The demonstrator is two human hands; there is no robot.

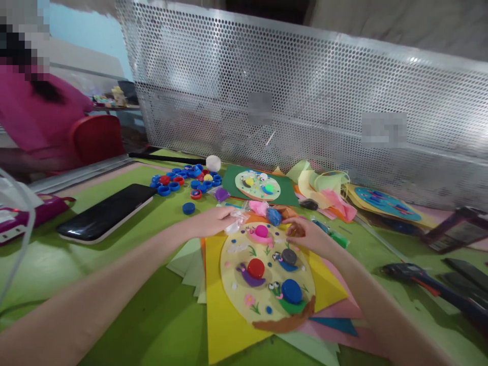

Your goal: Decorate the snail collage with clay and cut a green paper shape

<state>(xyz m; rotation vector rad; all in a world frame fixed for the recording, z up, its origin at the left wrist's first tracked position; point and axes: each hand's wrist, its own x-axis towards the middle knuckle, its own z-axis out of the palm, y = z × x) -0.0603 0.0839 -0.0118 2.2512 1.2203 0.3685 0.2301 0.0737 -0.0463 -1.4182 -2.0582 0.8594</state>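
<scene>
Hands at top edge of round snail collage [269, 254].
Left hand [224, 217] pinches clear plastic [238, 219]; right hand [299, 231] bent, can't tell its grip. Collage on yellow paper [224, 333], green surface [152, 325].

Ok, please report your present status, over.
Left grip on clear plastic. Right grip at brown clay, hold unclear. Snail picture between forearms. Blue lump just beyond it.

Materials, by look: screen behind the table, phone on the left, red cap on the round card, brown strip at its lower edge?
Screen: likely bare metal, dull silver; punched holes, bright glints.
Phone: glossy glass or plastic face; reflections.
Red cap: probably plastic, smooth; soft highlight.
Brown strip: perhaps modelling clay, matte; uneven edge.
</scene>
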